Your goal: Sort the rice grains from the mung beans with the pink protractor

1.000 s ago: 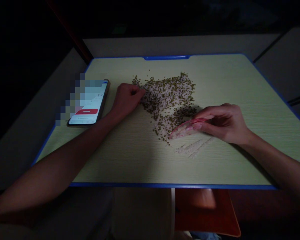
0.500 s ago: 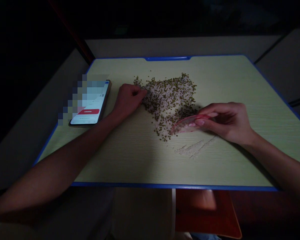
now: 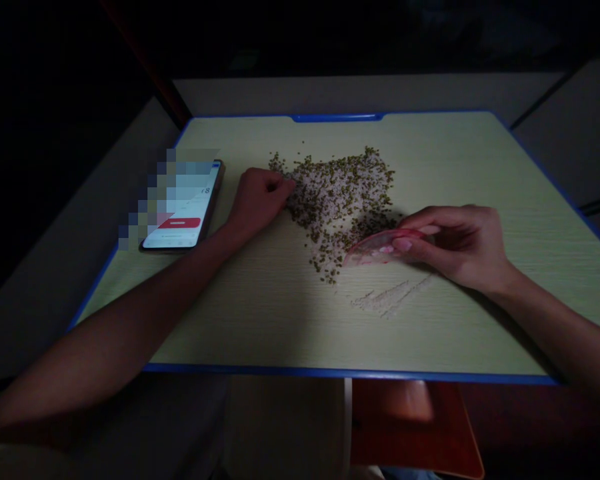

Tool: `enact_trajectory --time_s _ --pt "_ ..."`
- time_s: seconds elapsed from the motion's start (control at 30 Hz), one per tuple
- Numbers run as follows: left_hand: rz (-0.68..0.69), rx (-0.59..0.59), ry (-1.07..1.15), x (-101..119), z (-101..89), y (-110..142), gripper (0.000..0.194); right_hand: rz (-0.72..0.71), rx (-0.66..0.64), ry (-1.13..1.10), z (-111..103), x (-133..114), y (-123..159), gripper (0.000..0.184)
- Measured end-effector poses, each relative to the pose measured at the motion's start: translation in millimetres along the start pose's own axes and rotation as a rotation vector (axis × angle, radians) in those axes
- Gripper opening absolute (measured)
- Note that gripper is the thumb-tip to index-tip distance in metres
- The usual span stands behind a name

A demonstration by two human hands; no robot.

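A spread of green beans mixed with small pale grains (image 3: 337,190), like mung beans and rice, lies on the table. At its left edge rests my left hand (image 3: 263,197), fingers curled closed and tips against the grains; what they pinch, if anything, is hidden. My right hand (image 3: 455,243) pinches a thin, see-through plastic piece with a red edge (image 3: 373,250) between thumb and fingers. That piece is tilted over the near right part of the spread, its left end close to the beans. Below it, a thin streak of pale grains (image 3: 387,298) lies apart.
The pale wood-grain table (image 3: 260,327) has a blue rim. A phone with a lit screen (image 3: 180,213) lies at the left, beyond my left forearm. Under the near edge an orange-red seat (image 3: 410,427) shows. The surroundings are dark.
Both hands stay almost in place. The plastic piece has shifted very slightly at the spread's near edge, and a few beans by its left end no longer show.
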State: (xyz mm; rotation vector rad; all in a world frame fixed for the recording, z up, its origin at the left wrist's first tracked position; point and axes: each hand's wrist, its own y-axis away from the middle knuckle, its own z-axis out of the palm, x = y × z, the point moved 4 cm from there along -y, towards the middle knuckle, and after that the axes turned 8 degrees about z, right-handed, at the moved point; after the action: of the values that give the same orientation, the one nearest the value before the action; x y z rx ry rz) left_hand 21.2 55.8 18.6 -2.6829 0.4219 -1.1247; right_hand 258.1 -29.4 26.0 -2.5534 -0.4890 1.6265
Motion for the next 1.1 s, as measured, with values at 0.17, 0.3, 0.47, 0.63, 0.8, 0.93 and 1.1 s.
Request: enact_trajectory --time_s 0.17,0.3,0.47,0.63,0.8,0.93,1.1 --pt "-0.008 0.007 0.002 -1 0.1 0 0.035 -0.021 -0.039 0.034 5 -3 1 0.003" --pt "-0.006 0.011 0.002 -1 0.4 0 0.035 0.019 0.086 0.08 0 3 -3 0.005" --pt "-0.007 0.008 0.007 -1 0.6 -1 0.035 0.022 0.184 0.043 -4 7 -4 0.005" --pt "-0.006 0.001 0.01 -2 0.5 -1 0.035 0.0 0.149 0.064 -3 5 -2 0.004" --pt "0.004 -0.001 0.014 -4 1.3 -2 0.035 0.005 0.252 0.058 -8 5 0 0.006" --pt "0.009 0.001 0.018 -3 0.5 -1 0.035 0.013 0.21 0.027 -7 5 0 0.007" --pt "0.017 0.007 0.009 -1 -0.5 0 0.036 0.014 0.161 0.012 -8 7 -1 0.005"
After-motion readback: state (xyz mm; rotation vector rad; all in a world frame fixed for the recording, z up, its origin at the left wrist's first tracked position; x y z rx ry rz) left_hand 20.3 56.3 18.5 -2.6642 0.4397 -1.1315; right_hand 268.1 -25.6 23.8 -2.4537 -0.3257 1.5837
